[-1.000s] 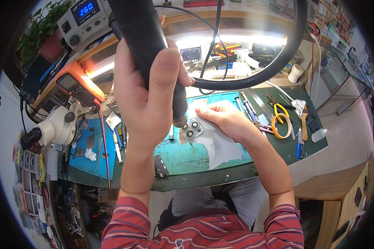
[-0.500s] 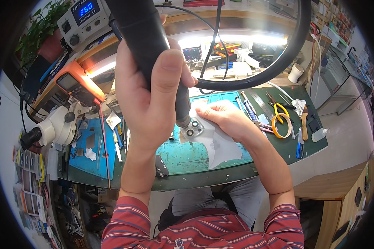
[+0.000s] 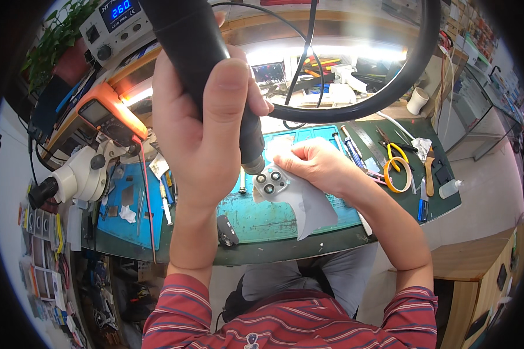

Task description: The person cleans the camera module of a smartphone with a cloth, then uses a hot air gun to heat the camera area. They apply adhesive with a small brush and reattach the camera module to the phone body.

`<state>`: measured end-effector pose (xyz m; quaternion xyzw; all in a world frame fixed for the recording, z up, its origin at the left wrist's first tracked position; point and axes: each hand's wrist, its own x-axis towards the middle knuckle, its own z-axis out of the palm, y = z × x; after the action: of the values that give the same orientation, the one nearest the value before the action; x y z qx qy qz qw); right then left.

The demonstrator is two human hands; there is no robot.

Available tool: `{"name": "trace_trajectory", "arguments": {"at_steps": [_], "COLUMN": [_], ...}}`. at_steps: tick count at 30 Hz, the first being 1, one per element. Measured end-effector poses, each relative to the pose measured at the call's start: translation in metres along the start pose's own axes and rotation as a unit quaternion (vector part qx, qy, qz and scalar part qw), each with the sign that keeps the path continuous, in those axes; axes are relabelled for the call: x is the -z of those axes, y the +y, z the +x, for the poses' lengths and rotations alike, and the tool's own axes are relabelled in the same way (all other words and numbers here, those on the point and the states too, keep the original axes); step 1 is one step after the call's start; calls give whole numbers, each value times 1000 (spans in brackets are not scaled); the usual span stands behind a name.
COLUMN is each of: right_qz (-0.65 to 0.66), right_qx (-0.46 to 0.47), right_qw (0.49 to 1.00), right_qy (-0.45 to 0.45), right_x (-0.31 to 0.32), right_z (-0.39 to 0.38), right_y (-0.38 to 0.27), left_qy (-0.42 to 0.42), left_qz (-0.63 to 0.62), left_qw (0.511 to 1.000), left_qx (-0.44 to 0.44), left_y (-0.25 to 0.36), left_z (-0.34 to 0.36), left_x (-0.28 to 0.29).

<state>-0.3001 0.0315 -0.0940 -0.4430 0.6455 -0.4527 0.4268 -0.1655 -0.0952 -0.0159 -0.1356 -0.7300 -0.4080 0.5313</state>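
My left hand (image 3: 206, 131) is wrapped round the black handle of a hot air gun (image 3: 186, 52), which slants down toward the middle. Its metal nozzle (image 3: 253, 166) sits at the upper left edge of a camera bump (image 3: 272, 181) with three dark-ringed lens openings. This bump belongs to a pale grey-white phone back cover piece (image 3: 311, 205) with an irregular, broken-looking edge. The thumb and fingers of my right hand (image 3: 323, 166) pinch the piece beside the bump. Below lies a turquoise work mat (image 3: 250, 227). Whether the piece touches the mat I cannot tell.
A hot air station (image 3: 119, 26) and an orange multimeter (image 3: 112, 116) stand at the left. A microscope eyepiece (image 3: 64, 180) juts in there too. The thick black hose (image 3: 361, 110) loops overhead. Right of my hand lie tape (image 3: 397, 175), yellow-handled pliers (image 3: 397, 160), a brush (image 3: 429, 174) and a bottle (image 3: 449, 188).
My left hand and the nozzle have shifted slightly left, and more of the lens openings shows. The cover piece has turned a little in my right hand, whose forearm has swung outward.
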Motion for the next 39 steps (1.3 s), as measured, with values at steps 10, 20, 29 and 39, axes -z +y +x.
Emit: {"name": "trace_trajectory", "arguments": {"at_steps": [10,20,29,39], "right_qz": [-68,49,111,112], "right_qx": [5,-1,-25,-12], "right_qw": [998,999,993,994], "right_qy": [16,24,17,-9], "right_x": [-4,-3,6,9], "right_z": [-2,-2,-5,9], "right_y": [-2,7,23,27], "left_qy": [-5,32,109,82], "left_qz": [-1,-15,99,262], "left_qw": [1000,999,987,959], "left_qx": [-4,41,64,-67], "left_y": [1,14,49,28], "left_z": [1,1,28,291], "left_x": [-3,4,44,10]}}
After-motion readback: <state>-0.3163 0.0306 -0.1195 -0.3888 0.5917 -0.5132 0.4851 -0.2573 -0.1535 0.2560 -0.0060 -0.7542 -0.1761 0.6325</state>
